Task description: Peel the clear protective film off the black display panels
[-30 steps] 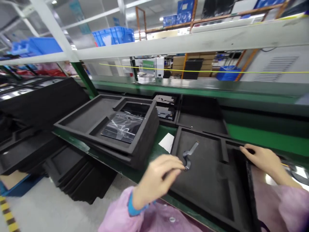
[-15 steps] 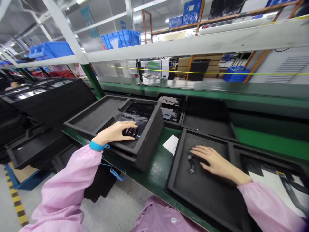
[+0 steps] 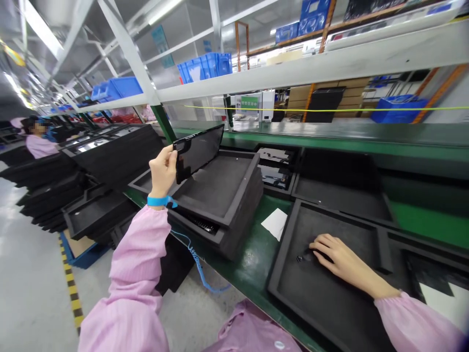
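My left hand, a blue wrist strap below it, is closed on the edge of a glossy black display panel. The panel stands tilted on edge above the top foam tray of a stack of black trays. To the right, my right hand is low inside another black foam tray. Its fingertips are closed on a small dark flex cable, partly hidden beneath them. A second panel with a white backing lies in that tray's right compartment, partly behind my sleeve.
A white paper piece lies on the green bench between the trays. Behind are trays with panels. Stacked black trays stand at left, and a person in pink is farther off. A white shelf beam crosses above.
My left hand has lifted the display panel from the tray and tilted it upright. My right fingers have closed on the flex cable. The view has shifted left.
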`<state>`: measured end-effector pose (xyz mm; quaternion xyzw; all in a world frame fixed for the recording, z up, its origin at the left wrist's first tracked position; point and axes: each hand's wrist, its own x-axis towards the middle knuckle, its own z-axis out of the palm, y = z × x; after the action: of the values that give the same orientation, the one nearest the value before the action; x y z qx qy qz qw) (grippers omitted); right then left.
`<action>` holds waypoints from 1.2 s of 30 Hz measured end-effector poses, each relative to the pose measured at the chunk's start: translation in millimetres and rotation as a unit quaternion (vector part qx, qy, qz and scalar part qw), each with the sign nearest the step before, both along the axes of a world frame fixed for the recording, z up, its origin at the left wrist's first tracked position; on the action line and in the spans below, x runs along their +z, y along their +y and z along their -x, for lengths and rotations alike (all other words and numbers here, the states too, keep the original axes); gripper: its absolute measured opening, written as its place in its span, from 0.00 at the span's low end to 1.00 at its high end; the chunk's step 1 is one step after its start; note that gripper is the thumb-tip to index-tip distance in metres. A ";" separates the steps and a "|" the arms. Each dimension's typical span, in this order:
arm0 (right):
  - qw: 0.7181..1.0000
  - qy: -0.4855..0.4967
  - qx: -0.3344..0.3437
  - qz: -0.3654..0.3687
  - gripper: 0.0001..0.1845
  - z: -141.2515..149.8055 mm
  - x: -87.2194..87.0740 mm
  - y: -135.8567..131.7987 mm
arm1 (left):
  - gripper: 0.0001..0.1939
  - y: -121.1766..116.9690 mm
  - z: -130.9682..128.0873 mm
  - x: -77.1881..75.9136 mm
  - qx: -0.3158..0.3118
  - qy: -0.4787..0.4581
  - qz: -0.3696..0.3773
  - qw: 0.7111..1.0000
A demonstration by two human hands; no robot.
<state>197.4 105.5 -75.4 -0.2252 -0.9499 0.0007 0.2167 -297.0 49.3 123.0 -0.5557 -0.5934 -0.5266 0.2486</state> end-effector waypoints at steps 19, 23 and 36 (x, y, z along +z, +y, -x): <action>0.948 0.210 0.068 -0.231 0.09 187.4 169.8 6.1 | 0.22 0.1 -31.6 -34.6 -0.008 0.057 0.064 0.996; 0.966 0.207 0.051 -0.143 0.11 249.4 151.5 26.8 | 0.23 -2.7 -35.4 -36.2 -0.006 0.081 0.097 0.992; 0.962 0.268 0.019 0.056 0.19 264.0 95.6 2.3 | 0.22 -28.0 -56.4 -46.1 -0.034 0.228 0.197 0.953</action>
<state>-66.6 107.9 20.1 -0.2102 -0.8598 0.1182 0.4501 -240.7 21.3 76.9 -0.7189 -0.5933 -0.2668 0.2451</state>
